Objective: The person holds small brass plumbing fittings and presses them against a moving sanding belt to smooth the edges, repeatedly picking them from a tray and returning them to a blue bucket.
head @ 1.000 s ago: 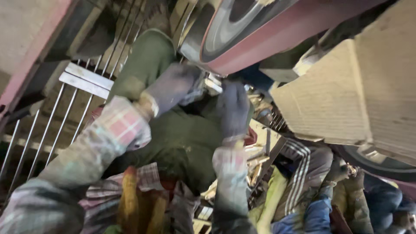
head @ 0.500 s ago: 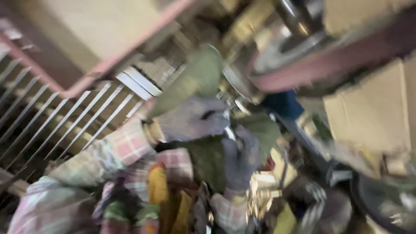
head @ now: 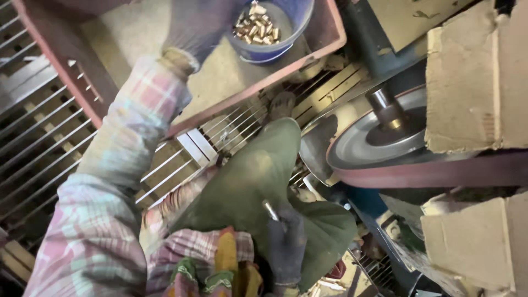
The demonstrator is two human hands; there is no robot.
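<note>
A short metal rod (head: 270,210) sticks up and to the left out of the right hand (head: 286,242), whose gloved fingers are clenched around its lower end, over a lap covered in green cloth (head: 258,176). The gloved left hand (head: 198,27) reaches up to a blue bucket (head: 286,27) of small brass pieces (head: 256,25), its fingers at the bucket's left side; whether they are grasping it cannot be told. The bucket stands in a red tray (head: 324,38). To the right, a belt (head: 440,173) runs round a grey wheel (head: 374,146), beside cardboard (head: 473,82).
</note>
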